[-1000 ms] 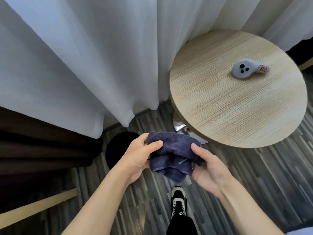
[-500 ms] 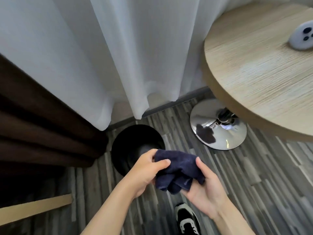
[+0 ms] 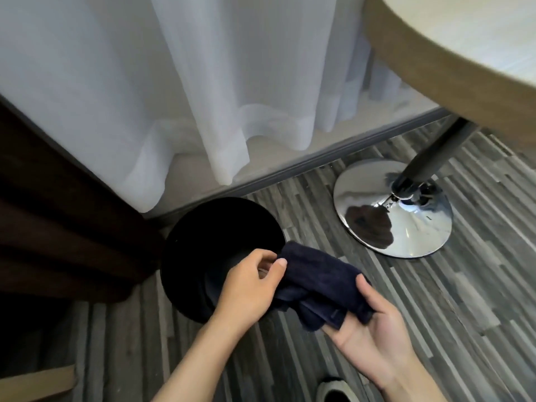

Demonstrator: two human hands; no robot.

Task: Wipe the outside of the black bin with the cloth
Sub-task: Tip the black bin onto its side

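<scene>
A round black bin [image 3: 203, 242] stands on the striped floor beside the dark curtain, seen from above with its opening towards me. A dark blue cloth [image 3: 319, 282], folded and bunched, hangs just over the bin's right rim. My left hand [image 3: 246, 288] pinches the cloth's left end above the bin. My right hand [image 3: 374, 335] lies palm up under the cloth's right end, thumb pressed on top. The bin's near right side is hidden behind my left hand and the cloth.
A white sheer curtain [image 3: 203, 97] hangs behind the bin, a dark brown curtain [image 3: 58, 227] to its left. The round wooden table [image 3: 464, 53] overhangs at top right, its chrome base [image 3: 391, 210] on the floor right of the bin. My shoe [image 3: 333, 393] shows at the bottom.
The view has dropped closer to the floor and the bin looks much larger. Both hands have come down with the cloth to the bin's right rim.
</scene>
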